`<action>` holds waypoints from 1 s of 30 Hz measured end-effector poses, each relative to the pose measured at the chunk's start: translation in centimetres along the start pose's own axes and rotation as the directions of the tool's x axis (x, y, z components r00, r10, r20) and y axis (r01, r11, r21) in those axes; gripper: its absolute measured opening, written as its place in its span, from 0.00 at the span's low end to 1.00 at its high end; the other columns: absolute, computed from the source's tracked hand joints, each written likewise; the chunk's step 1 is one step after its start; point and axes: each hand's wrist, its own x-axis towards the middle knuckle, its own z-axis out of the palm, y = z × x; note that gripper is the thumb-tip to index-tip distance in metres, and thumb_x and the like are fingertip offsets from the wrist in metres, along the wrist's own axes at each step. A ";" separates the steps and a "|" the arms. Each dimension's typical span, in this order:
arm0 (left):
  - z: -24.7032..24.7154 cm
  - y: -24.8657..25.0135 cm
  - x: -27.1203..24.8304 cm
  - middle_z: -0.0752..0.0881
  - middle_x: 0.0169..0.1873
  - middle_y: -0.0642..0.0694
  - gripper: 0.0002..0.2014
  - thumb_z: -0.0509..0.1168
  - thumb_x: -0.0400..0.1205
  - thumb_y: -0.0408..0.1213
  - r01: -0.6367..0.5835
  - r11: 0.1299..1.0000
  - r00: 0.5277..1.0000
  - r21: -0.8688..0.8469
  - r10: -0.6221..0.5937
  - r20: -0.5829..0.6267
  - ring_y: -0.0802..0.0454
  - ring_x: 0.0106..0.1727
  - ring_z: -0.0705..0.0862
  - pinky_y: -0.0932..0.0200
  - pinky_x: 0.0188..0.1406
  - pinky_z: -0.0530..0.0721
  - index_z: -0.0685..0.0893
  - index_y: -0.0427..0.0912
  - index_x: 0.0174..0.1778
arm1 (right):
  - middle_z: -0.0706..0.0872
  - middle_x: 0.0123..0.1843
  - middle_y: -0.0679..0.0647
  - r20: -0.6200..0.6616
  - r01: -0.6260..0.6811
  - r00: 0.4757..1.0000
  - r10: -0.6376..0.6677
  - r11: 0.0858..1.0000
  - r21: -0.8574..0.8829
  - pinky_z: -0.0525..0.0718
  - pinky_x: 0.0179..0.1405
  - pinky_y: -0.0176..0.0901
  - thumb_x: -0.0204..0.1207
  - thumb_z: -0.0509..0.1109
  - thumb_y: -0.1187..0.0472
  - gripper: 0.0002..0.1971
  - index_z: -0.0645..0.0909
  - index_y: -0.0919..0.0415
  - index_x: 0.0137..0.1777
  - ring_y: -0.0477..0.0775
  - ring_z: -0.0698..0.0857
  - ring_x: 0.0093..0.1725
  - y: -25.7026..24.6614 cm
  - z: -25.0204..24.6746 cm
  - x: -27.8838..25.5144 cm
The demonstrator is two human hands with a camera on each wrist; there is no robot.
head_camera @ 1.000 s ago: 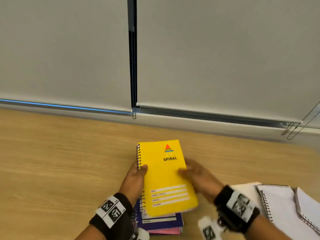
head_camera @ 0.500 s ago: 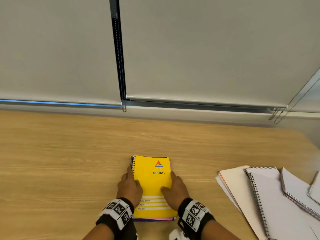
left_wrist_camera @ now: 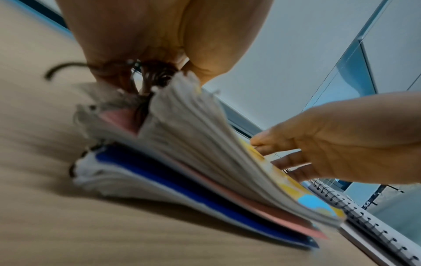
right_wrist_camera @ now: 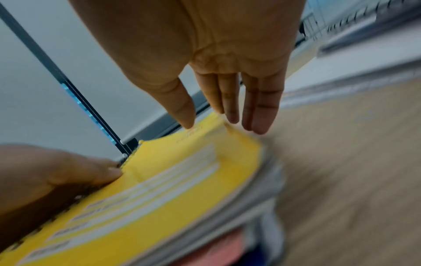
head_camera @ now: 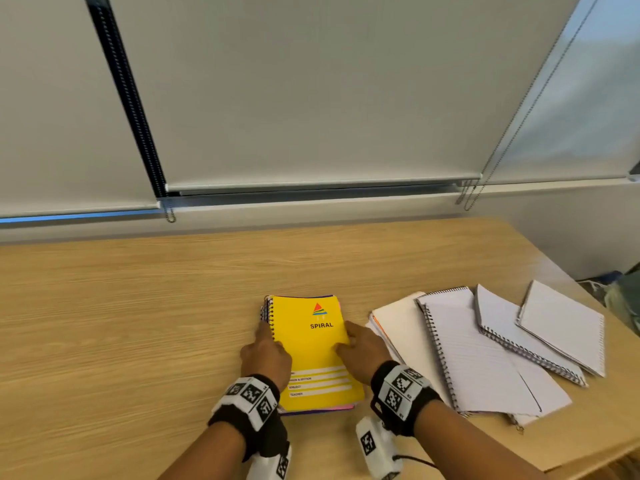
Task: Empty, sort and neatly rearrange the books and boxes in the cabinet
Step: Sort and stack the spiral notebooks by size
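Observation:
A yellow spiral notebook lies on top of a small stack on the wooden table. Beneath it the left wrist view shows a pink notebook and a blue one. My left hand lies along the spiral binding, index finger straight against the coils and thumb on the yellow cover. My right hand rests on the stack's right edge, thumb on the cover, with its straight fingers down the side. Neither hand closes round the stack.
Several white spiral notebooks lie fanned out just right of the stack, the farthest near the table's right edge. Roller blinds with bead chains hang behind the table. Bare wood extends left of the stack.
The yellow notebook, held tilted above the stack a second ago, now lies flat on it. Both hands have settled against its two long sides. My view has swung right.

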 end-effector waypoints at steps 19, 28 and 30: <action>4.4 10.2 -6.2 0.84 0.58 0.53 0.17 0.62 0.86 0.43 -0.276 0.889 0.903 -0.364 0.370 0.219 0.58 0.59 0.83 0.67 0.60 0.78 0.78 0.48 0.71 | 0.89 0.52 0.58 -0.465 0.071 0.853 -0.237 0.935 -0.348 0.75 0.40 0.42 0.85 0.58 0.62 0.16 0.75 0.57 0.71 0.62 0.87 0.51 5.7 -16.5 -6.5; 0.8 12.8 -9.1 0.89 0.60 0.43 0.22 0.54 0.86 0.52 0.185 0.445 0.857 -0.876 0.364 0.366 0.44 0.63 0.86 0.40 0.73 0.75 0.83 0.43 0.66 | 0.89 0.58 0.45 -0.274 0.215 0.959 -0.069 0.808 0.549 0.81 0.57 0.28 0.85 0.63 0.51 0.12 0.83 0.52 0.61 0.34 0.87 0.54 5.1 -13.2 -6.1; 0.5 12.7 -9.7 0.89 0.59 0.45 0.22 0.54 0.85 0.54 0.142 0.460 0.870 -0.877 0.364 0.332 0.47 0.62 0.87 0.41 0.72 0.77 0.82 0.46 0.65 | 0.86 0.63 0.47 -0.302 0.222 0.947 -0.112 0.907 0.357 0.78 0.59 0.32 0.86 0.60 0.50 0.16 0.77 0.51 0.70 0.40 0.85 0.60 4.6 -11.6 -5.7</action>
